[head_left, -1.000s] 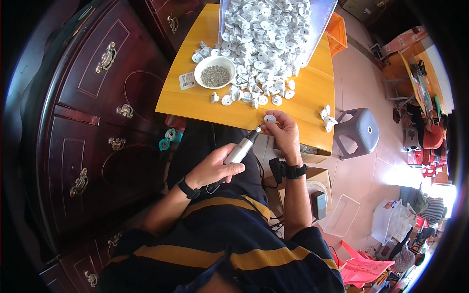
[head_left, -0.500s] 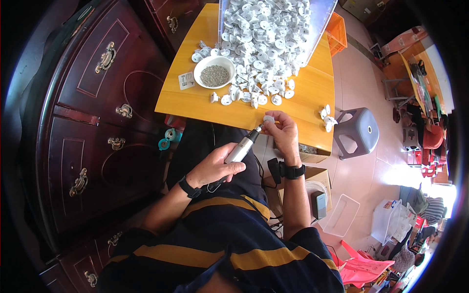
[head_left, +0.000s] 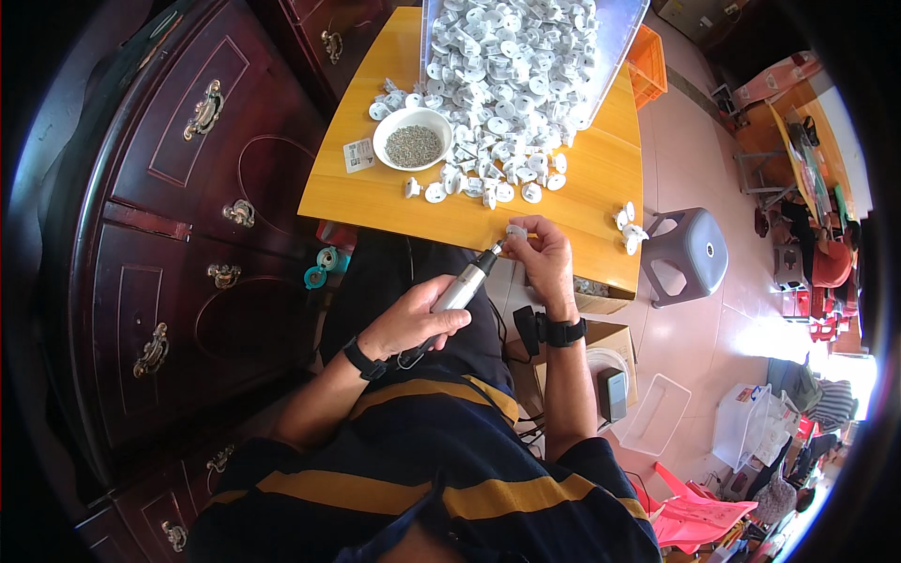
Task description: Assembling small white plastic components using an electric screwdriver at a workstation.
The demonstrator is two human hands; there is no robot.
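Observation:
My left hand (head_left: pixel 419 321) is wrapped round the silver barrel of an electric screwdriver (head_left: pixel 462 284), which has a black nose and tilts up to the right. Its tip meets a small white plastic part (head_left: pixel 515 232) pinched between the thumb and fingers of my right hand (head_left: pixel 544 255), just off the table's near edge. Fingers partly cover that part. Many similar white plastic parts (head_left: pixel 511 122) lie heaped on the yellow wooden table (head_left: pixel 375 208), spilling from a clear plastic bin (head_left: pixel 615 70). Left of the heap stands a white bowl (head_left: pixel 383 150) of tiny metal screws (head_left: pixel 413 146).
A few white parts (head_left: pixel 631 235) sit at the table's right edge beside a grey stool (head_left: pixel 693 253). Dark red cabinets (head_left: pixel 188 281) rise on my left. An open cardboard box (head_left: pixel 615 342) stands below the table. An orange crate (head_left: pixel 648 66) is behind it.
Almost nothing differs. The white part in my right fingers is turned slightly, while the screwdriver stays at it.

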